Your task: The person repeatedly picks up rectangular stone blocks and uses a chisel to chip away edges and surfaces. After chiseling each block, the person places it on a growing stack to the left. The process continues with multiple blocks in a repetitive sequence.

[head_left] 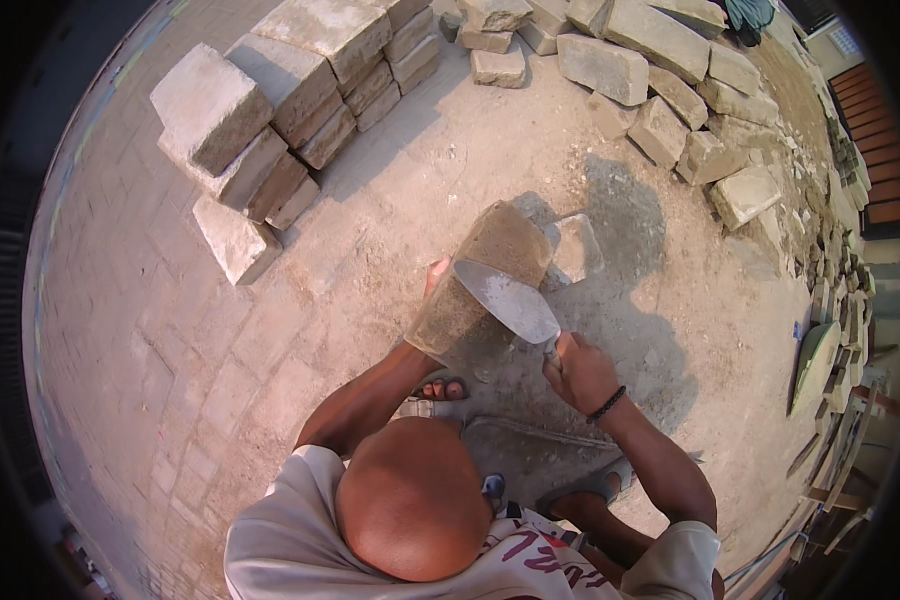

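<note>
My left hand [436, 277] grips the far left side of a dusty, rectangular stone block [505, 232], its fingertips showing past the edge and the rest hidden by the block. My right hand [584, 371] is closed round the handle of a trowel [510, 305], whose pale metal blade lies across the block's face. Behind the block, a lighter broken piece of stone [578, 245] rests on the ground.
Stacked pale blocks [210, 100] stand at the upper left, and a loose pile of blocks [600, 70] at the upper right. Rubble and slabs [815, 365] line the right side. My sandalled foot [440, 390] is below the held block, on dusty paving [220, 370].
</note>
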The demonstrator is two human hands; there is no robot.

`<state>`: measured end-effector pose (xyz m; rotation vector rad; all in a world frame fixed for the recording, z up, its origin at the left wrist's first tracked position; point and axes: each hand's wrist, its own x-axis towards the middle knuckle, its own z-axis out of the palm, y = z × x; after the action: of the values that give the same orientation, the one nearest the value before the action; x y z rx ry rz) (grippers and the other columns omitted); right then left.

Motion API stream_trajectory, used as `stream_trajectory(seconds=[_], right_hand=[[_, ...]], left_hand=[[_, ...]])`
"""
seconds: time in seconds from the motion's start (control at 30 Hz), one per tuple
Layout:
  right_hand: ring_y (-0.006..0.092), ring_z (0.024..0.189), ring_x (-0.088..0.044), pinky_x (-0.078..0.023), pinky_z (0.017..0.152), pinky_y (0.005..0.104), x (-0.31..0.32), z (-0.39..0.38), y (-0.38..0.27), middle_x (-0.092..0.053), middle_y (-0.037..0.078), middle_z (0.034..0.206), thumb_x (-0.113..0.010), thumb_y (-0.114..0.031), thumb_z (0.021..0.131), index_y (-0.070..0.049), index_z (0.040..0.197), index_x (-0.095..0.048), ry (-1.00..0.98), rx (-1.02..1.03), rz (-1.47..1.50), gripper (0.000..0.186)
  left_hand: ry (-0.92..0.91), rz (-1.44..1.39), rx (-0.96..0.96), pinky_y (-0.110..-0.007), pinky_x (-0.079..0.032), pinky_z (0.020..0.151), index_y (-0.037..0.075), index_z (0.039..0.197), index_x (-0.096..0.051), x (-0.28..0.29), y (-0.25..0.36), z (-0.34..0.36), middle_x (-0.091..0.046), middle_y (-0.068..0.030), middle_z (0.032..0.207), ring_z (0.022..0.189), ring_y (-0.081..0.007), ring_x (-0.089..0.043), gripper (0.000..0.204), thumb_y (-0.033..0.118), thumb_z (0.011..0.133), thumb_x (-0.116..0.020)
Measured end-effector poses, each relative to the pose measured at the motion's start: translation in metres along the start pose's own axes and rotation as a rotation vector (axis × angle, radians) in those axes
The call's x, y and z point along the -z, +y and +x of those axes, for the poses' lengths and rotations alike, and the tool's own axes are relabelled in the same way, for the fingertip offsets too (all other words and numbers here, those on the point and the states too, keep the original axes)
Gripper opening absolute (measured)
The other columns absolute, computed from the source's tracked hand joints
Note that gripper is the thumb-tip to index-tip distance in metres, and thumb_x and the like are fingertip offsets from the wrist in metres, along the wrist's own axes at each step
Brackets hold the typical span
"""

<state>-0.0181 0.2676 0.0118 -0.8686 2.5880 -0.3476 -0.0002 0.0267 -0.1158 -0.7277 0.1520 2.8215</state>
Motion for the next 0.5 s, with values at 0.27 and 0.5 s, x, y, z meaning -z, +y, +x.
stream_trajectory(seconds=[0.27, 0.5], right_hand=[[0.0448, 0.07, -0.065, -0.051, 0.06, 0.0496, 0.002, 0.01, -0.01, -0.064, 0.024, 0.072, -0.068, -0.016, 0.084, 0.002, 0.102, -0.055, 0.12, 0.146, 0.057, 0.028], [0.0449, 0.073, -0.067, -0.052, 0.064, 0.0474, 0.037, 0.036, 0.006, -0.066, 0.025, 0.077, -0.065, -0.018, 0.087, 0.003, 0.105, -0.056, 0.153, -0.155, 0.298, 0.028]], left_hand=[[-0.034, 0.166, -0.063, -0.045, -0.05, 0.094, 0.006, 0.139, -0.049, 0.002, 0.021, -0.035, -0.057, -0.0194, 0.131, 0.112, -0.03, -0.06, 0.068, 0.057, 0.094, -0.047], [0.172, 0.27, -0.234, -0.046, -0.049, 0.092, 0.003, 0.137, -0.051, 0.001, 0.057, -0.141, -0.059, -0.021, 0.124, 0.105, -0.0326, -0.061, 0.079, 0.057, 0.08, -0.065]])
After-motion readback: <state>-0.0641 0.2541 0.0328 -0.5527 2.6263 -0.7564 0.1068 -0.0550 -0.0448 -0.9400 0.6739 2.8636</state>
